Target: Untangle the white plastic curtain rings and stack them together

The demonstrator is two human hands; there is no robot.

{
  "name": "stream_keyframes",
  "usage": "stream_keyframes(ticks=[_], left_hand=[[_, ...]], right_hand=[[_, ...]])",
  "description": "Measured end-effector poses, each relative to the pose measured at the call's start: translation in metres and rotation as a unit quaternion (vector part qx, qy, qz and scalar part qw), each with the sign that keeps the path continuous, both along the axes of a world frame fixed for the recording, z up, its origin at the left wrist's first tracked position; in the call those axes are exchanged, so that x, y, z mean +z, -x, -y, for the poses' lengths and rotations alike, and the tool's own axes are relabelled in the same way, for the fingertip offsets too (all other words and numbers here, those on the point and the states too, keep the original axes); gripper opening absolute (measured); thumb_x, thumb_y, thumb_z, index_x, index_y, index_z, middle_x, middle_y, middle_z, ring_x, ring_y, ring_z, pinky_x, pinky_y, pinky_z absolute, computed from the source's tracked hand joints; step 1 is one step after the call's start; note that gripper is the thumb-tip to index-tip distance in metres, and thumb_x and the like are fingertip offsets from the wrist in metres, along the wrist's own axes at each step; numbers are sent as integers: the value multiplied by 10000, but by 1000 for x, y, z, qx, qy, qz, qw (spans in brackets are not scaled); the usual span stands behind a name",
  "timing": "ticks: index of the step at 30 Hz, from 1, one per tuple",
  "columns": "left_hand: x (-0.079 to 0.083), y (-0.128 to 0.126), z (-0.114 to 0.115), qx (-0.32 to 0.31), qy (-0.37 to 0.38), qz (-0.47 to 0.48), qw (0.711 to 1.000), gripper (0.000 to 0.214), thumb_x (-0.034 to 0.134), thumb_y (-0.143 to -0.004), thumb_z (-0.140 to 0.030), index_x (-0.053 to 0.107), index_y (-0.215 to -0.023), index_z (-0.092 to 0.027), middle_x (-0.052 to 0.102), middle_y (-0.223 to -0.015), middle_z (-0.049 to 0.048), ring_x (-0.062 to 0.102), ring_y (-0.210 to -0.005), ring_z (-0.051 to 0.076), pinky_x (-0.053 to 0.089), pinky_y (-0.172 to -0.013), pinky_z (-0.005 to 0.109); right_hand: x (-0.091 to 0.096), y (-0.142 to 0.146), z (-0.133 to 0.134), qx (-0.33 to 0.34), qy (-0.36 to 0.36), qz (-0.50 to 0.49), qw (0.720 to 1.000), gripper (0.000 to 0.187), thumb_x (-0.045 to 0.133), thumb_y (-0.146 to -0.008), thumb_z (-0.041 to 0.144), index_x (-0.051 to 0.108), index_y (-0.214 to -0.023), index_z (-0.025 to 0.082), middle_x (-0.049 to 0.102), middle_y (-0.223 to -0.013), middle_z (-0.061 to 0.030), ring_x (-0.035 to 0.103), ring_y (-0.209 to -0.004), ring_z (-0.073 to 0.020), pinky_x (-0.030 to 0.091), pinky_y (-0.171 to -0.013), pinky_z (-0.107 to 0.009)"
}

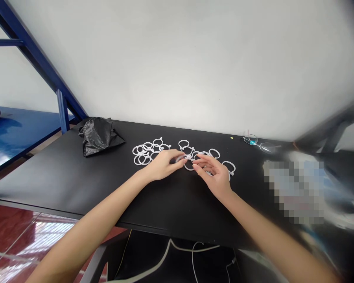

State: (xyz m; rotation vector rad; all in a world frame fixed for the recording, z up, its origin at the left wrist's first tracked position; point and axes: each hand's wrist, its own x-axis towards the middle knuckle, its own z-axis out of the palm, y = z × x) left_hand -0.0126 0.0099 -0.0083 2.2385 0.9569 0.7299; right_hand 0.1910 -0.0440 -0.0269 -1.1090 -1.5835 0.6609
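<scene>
Several thin white rings (142,159), each with a small knob, lie in a loose group left of my hands on the black table. My left hand (165,163) pinches a white ring (180,158), slightly blurred, between thumb and fingers. Facing it, my right hand (214,173) has its fingers curved and thumb apart, beside a white ring (189,166) between the hands. More white rings (214,153) lie behind and around the right hand, which partly hides some. One white ring (229,166) is just right of it.
A crumpled black plastic bag (98,135) sits at the back left of the black table (106,184). Eyeglasses (258,143) lie at the back right, near clear plastic packaging (342,200). A blue metal frame (44,63) stands left; cables (162,263) hang below the front edge.
</scene>
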Motion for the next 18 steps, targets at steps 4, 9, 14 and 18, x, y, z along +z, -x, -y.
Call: stream_keyframes(ticks=[4, 9, 14, 18], left_hand=[[-4, 13, -13, 104, -171, -129, 971, 330, 520, -924, -382, 666, -1074, -127, 682, -929, 99, 614, -910, 250, 451, -920, 412], [-11, 23, -21, 136, -215, -257, 932, 353, 533, -918, -357, 661, -1126, -103, 675, -1036, 139, 589, -1054, 300, 371, -1046, 480], [-16, 27, -20, 122, -221, -296, 921, 368, 536, -907, -312, 634, -1188, -95, 641, -1126, 153, 554, -1113, 309, 336, -1082, 504], [-17, 27, -20, 126, -223, -303, 918, 366, 535, -907, -336, 645, -1156, -92, 633, -1109, 155, 551, -1105, 310, 316, -1096, 518]], right_hand=[[-3, -1, -2, -3, -8, 70, 997, 102, 666, -841, 238, 697, -934, 210, 730, -888, -52, 685, -672, -158, 568, -550, -265], [-9, -3, -3, 37, -26, 186, 981, 147, 642, -840, 193, 699, -975, 201, 696, -758, -24, 613, -541, -124, 506, -486, -251], [-11, -4, -3, 53, -23, 227, 972, 113, 639, -849, 189, 697, -945, 210, 672, -681, 9, 561, -493, -110, 488, -507, -260], [-11, -4, -1, 68, -37, 229, 970, 100, 618, -867, 192, 682, -942, 210, 719, -838, -19, 569, -522, -107, 486, -510, -261]])
